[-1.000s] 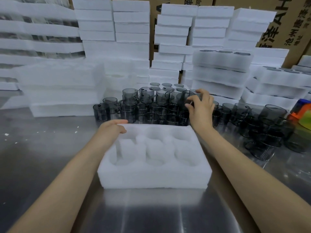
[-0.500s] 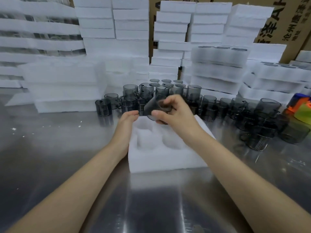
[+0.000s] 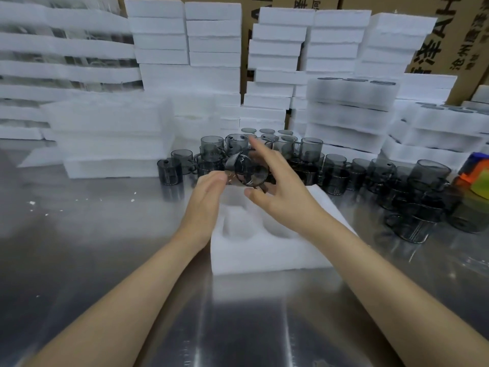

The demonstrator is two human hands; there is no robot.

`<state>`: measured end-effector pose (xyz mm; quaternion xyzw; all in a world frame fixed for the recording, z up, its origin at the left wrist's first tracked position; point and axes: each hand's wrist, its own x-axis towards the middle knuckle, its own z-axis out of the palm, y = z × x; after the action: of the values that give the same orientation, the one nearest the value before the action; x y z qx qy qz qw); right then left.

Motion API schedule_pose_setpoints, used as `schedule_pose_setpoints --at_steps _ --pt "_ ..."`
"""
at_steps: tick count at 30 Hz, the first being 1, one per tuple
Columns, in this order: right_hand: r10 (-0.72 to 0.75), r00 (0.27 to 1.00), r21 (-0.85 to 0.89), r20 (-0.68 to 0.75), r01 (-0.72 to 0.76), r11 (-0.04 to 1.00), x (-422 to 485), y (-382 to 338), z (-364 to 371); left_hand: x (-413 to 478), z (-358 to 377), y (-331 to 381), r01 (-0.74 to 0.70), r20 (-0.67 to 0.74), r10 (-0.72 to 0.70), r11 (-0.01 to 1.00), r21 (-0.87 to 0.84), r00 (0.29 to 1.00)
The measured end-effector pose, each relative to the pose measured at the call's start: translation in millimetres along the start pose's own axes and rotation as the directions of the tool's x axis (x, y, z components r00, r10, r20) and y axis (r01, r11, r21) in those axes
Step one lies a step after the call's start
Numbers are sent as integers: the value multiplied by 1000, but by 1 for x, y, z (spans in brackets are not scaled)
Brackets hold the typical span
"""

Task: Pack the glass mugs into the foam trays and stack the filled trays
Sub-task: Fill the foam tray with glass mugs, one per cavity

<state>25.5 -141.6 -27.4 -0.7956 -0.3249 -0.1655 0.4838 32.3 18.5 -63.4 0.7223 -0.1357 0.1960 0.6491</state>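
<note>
A white foam tray (image 3: 264, 256) with round pockets lies on the steel table straight ahead, its visible pockets holding nothing. Above its far end my right hand (image 3: 287, 200) holds a smoky grey glass mug (image 3: 246, 172) tilted on its side, thumb below and fingers spread behind it. My left hand (image 3: 206, 205) is flat with straight fingers, its fingertips touching the mug's left side. Behind the tray, several more grey mugs (image 3: 336, 176) stand crowded in rows, some stacked two high.
Empty foam trays (image 3: 111, 133) are piled at the left and back. Filled trays (image 3: 349, 102) with mug rims showing are stacked at the back right. More mugs (image 3: 412, 207) cluster at the right beside a colourful object (image 3: 473, 176). Cardboard boxes (image 3: 449, 35) stand behind.
My right hand took a mug from the cluster and brought it over the tray's far end. My left hand rose from the tray's edge to touch the mug.
</note>
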Motion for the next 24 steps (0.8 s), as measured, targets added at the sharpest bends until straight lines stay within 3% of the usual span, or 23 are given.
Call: schedule_pose_setpoints --at_steps 3,9,14,19,24 --pt "5 997 15 71 -6 1000 0 0 1 0 0 -1 7 5 -6 999 -39 1000" --pt "52 998 34 22 -53 998 3 3 7 1 1 -1 -29 -20 27 994 -109 999" --pt "108 992 20 70 -110 994 4 6 7 0 0 -3 37 3 -37 991 -127 999" --pt "171 970 -78 174 -159 984 5 9 6 2 -1 -3 71 18 -69 994 -87 997" --pt "228 949 -165 215 -195 967 7 11 4 3 2 -1 120 18 -118 976 -184 993"
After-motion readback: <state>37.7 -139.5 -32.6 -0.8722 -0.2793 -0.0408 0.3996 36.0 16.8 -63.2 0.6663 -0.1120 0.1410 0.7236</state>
